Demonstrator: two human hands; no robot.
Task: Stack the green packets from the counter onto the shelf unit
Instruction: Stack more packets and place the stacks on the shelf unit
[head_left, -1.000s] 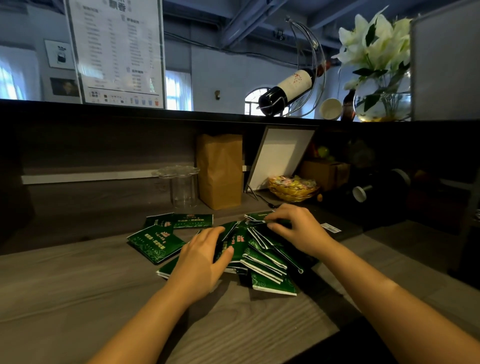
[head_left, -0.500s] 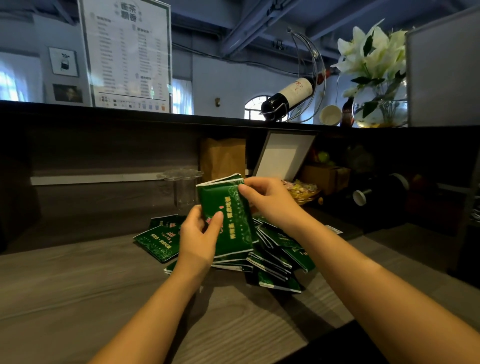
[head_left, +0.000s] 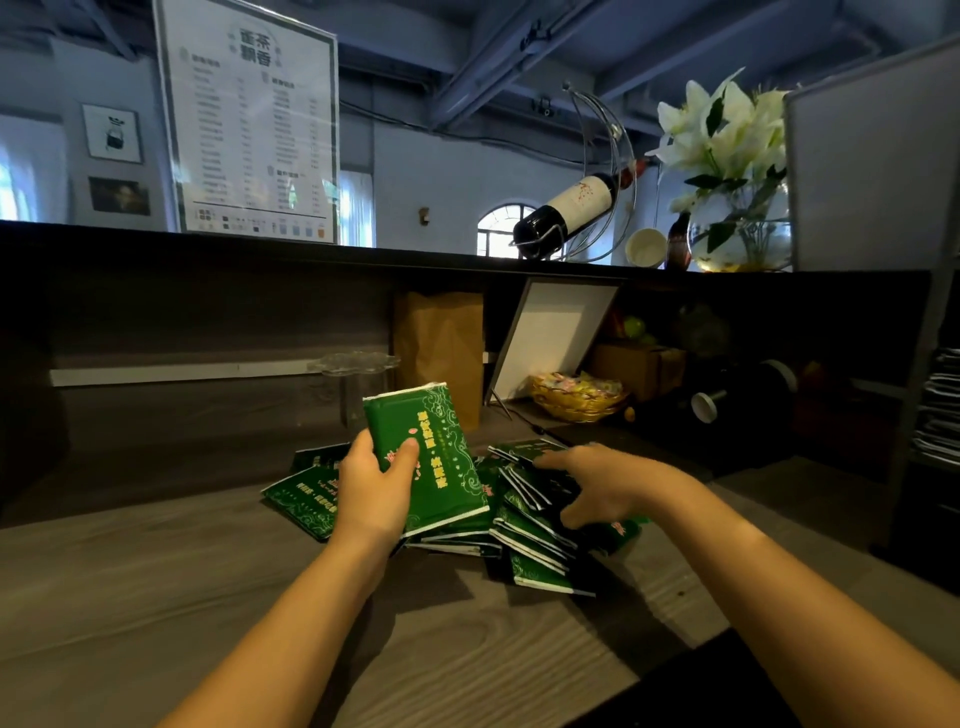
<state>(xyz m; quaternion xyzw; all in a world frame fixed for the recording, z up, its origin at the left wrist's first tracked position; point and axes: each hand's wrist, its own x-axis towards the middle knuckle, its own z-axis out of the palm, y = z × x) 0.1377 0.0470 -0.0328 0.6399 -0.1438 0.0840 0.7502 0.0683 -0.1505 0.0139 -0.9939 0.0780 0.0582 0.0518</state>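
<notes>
Two-thirds of the view filled by grey wood-grain bench (head_left: 156, 597), from near edge to dark back wall. At the far right, cut off by the frame, a rack (head_left: 935, 410) of stacked trays or sheets; possibly the shelf unit, cannot tell.

Mid-bench, a loose pile (head_left: 540, 545) of green packets, fanned and overlapping, some flat, some on edge, long axes pointing every way. Too tangled to count: lower layers hidden, more tucked behind the left wrist.

Raised just over the pile's left part, a squared bundle (head_left: 436, 467) of packets. Long axis near upright, top leaning away and a little left, printed face toward the camera.

Left hand (head_left: 371, 493): wrapped round the bundle's lower left edge, thumb pressed across the front, fingers out of sight behind.

Right hand (head_left: 597, 483): palm down on the pile's right part, fingers stretched flat over the top packets, thumb splayed to the near side. No pinch visible; fingertips partly lost in shadow.

Pile directly beneath the right hand, so nearer to it; just right of and below the left. Likely next: more packets gathered by the right and passed leftward onto the bundle. Shelving not yet begun, by the look of it
</notes>
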